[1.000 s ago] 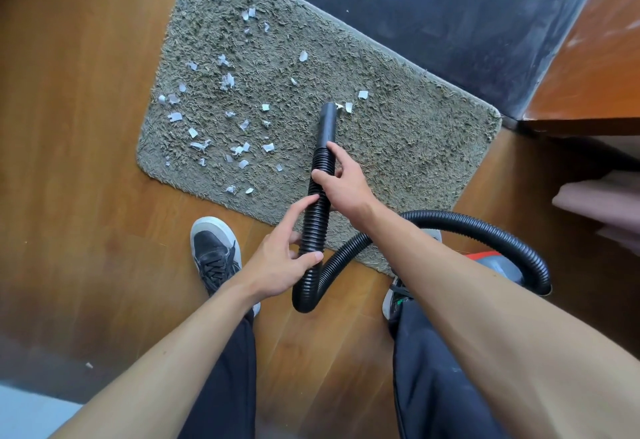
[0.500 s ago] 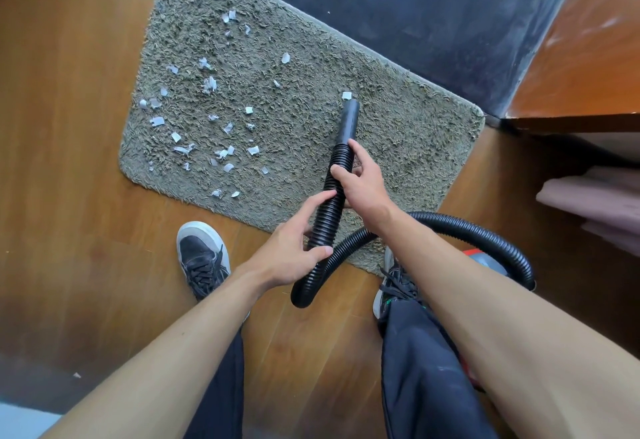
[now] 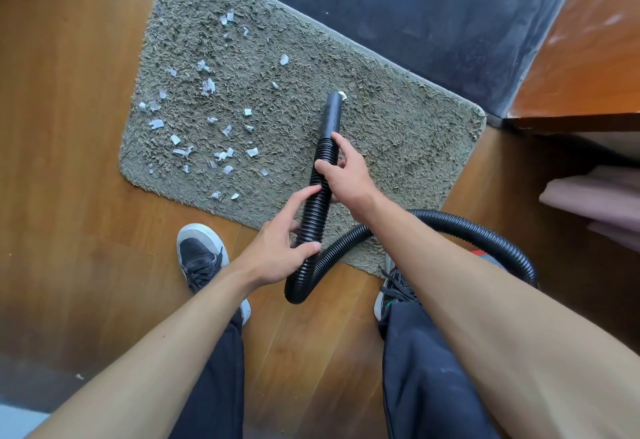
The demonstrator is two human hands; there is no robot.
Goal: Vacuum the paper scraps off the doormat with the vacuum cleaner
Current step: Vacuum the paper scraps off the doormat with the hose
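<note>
A shaggy grey-green doormat (image 3: 398, 134) lies on the wooden floor. Several white paper scraps (image 3: 207, 127) are strewn over its left half. A black ribbed vacuum hose (image 3: 317, 210) ends in a smooth black nozzle (image 3: 333, 116) whose tip touches the mat at one white scrap (image 3: 343, 94). My right hand (image 3: 341, 172) grips the hose just behind the nozzle. My left hand (image 3: 280, 248) holds the hose lower down, thumb and fingers round it. The hose loops back to the right, where a bit of the red vacuum body (image 3: 479, 252) shows behind my right arm.
A dark stone threshold (image 3: 415, 16) runs along the mat's far edge. A wooden cabinet (image 3: 581, 58) stands at the right with folded pink cloth (image 3: 595, 196) below it. My left shoe (image 3: 204, 258) stands on the floor, and my right shoe (image 3: 394, 286) at the mat's near edge.
The nozzle has moved right and further across the mat to a scrap beyond it; one of the two scraps there is gone. Both hands have kept their hold on the hose.
</note>
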